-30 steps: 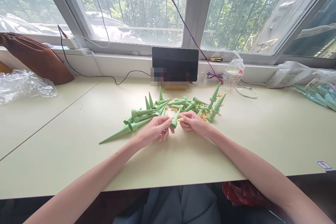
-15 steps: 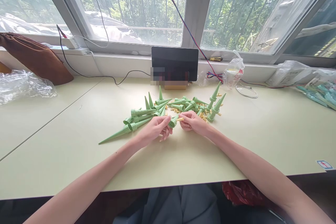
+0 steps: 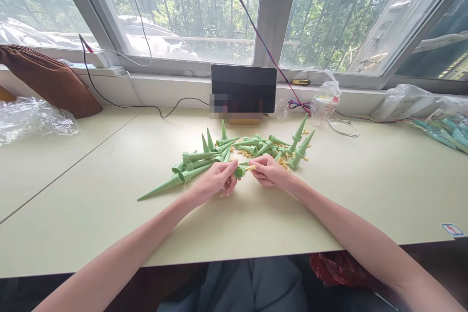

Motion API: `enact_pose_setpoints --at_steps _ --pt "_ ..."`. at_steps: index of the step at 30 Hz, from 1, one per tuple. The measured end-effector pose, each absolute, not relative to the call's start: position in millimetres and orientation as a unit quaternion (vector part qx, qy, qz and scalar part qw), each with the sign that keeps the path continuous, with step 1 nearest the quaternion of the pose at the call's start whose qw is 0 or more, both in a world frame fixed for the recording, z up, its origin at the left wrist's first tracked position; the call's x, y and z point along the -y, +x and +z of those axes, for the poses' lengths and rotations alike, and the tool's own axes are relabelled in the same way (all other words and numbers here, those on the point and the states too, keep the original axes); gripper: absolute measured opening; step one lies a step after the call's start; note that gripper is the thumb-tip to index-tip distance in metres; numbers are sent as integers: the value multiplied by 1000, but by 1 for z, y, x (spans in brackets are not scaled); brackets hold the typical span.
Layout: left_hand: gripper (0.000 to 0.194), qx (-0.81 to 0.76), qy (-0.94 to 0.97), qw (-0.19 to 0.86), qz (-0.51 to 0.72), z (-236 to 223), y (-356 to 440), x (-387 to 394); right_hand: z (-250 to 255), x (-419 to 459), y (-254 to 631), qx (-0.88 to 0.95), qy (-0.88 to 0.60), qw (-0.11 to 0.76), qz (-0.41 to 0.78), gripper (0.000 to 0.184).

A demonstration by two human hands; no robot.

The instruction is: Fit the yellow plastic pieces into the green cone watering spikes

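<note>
Between my hands is a green plastic watering spike [image 3: 239,171], its round open collar facing me. A small yellow valve peg [image 3: 250,167] sticks out from the collar's side towards the right. My left hand [image 3: 221,177] pinches the collar between thumb and fingers. With its fingers closed, my right hand [image 3: 266,170] grips the spike's narrower part, right beside the peg; the exact contact is partly hidden. Several green spikes [image 3: 199,157] lie heaped beyond my left hand, a few standing point up. Behind my right hand, spikes fitted with yellow pegs [image 3: 302,150] stand upright.
Loose yellow pegs [image 3: 246,154] lie among the heaped spikes. A dark tablet [image 3: 243,87] on a stand is at the back. Plastic wrap [image 3: 36,122] and a brown bag [image 3: 51,83] lie left. A bagged cup [image 3: 324,105] and coiled white cable [image 3: 343,127] are at right.
The spike in my hands has turned slightly, and its collar opening shows more towards me. My right fingers have shifted slightly around it. The heaps have stayed put.
</note>
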State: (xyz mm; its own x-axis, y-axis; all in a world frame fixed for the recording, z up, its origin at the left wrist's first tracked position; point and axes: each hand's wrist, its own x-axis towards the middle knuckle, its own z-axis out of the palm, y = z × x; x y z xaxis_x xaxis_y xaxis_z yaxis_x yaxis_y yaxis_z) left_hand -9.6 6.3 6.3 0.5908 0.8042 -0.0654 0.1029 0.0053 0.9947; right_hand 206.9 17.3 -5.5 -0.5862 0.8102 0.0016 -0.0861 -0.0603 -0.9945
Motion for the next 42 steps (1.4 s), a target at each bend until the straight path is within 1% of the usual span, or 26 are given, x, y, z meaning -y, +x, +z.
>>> enact_pose_setpoints --at_steps 3,8,12,14,18,20,24,27,30,34,42 --pt "58 -362 638 616 286 6 -10 -6 -4 -16 207 596 -309 332 663 46" --pt "56 -365 630 625 281 10 -8 -5 -3 -14 205 602 -300 325 665 49" --pt "56 -387 629 603 302 12 -6 -4 -4 -15 205 611 -291 328 659 50" --pt "52 -397 633 580 324 15 -6 -3 -5 -15 206 613 -292 334 653 50" --pt "35 -398 640 546 366 20 -5 0 -6 -15 205 611 -301 352 642 50" --pt "32 -401 662 516 367 22 -5 2 -5 -15 205 614 -307 359 632 49" --pt "38 -404 759 378 343 20 -4 5 -2 -13 204 615 -316 374 618 48" --pt "35 -408 797 306 323 15 -4 5 -1 -12 203 621 -319 381 606 49" --pt "30 -411 800 302 316 13 -4 5 -2 -12 202 630 -334 380 589 49" --pt "30 -406 780 337 336 13 -4 5 -4 -13 199 637 -362 401 549 48" --pt "32 -416 756 374 340 10 -5 4 -5 -10 197 723 -401 451 335 41"
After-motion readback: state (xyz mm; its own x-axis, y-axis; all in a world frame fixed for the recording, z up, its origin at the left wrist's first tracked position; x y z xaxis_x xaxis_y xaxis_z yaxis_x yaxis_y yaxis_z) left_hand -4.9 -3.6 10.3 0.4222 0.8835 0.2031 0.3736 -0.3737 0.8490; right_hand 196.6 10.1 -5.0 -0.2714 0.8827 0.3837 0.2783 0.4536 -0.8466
